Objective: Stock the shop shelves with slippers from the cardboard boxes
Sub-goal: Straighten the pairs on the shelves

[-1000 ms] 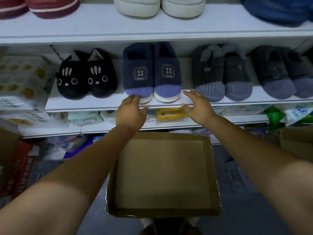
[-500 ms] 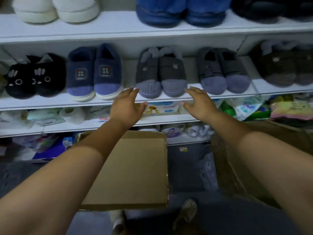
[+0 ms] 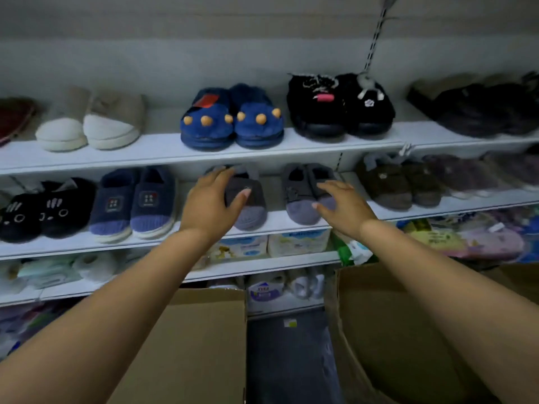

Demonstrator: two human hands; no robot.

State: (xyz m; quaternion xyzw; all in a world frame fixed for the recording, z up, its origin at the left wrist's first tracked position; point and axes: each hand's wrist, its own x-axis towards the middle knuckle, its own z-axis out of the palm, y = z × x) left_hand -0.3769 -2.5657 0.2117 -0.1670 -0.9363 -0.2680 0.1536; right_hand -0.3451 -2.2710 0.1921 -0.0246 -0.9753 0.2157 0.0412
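My left hand hovers open over a grey slipper pair on the middle white shelf, covering the pair's left slipper. My right hand reaches with spread fingers in front of a second grey pair with lilac toes, overlapping its right slipper. Neither hand holds anything. On the same shelf lie navy knitted slippers, black cat-face slippers and brown slippers. A cardboard box stands under my left arm, another under my right.
The upper shelf carries cream slippers, blue slippers with orange dots, black fluffy slippers and dark ones at the far right. Lower shelves hold tissue packs and packaged goods. Dark floor shows between the boxes.
The view has tilted up and shifted right, bringing the upper shelf into sight. Both hands have risen from the shelf edge to over the two grey slipper pairs.
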